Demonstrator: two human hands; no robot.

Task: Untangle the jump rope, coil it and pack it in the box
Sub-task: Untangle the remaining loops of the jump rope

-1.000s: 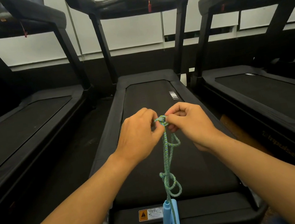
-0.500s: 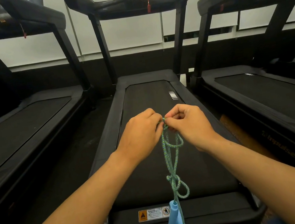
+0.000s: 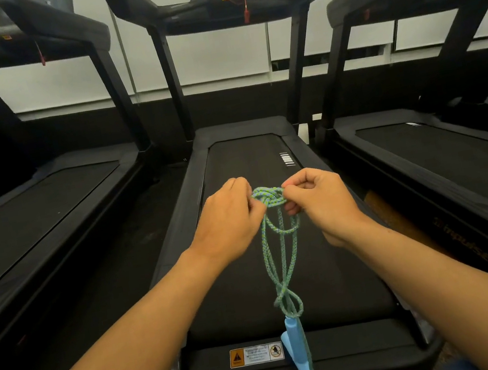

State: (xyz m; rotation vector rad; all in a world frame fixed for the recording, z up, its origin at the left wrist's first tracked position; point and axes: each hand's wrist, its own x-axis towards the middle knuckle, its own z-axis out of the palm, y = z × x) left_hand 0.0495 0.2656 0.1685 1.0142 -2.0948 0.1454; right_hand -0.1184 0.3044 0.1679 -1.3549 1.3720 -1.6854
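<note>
The jump rope (image 3: 276, 263) is a green-and-blue braided cord, still tangled, hanging in the air. Its upper end is bunched into a knot (image 3: 269, 196) just above picture centre, and several strands drop from there toward 6 o'clock, with a small loop (image 3: 285, 226) at the knot's 5 o'clock. Lower down the strands twist into a second tangle (image 3: 289, 301), and directly below it, at 6 o'clock, two light blue handles (image 3: 297, 350) dangle side by side, roughly upright.

green rope (image 3: 270, 254) flecked blue (braided), light blue handles (image 3: 299, 350), black treadmill (image 3: 330, 267).
</note>
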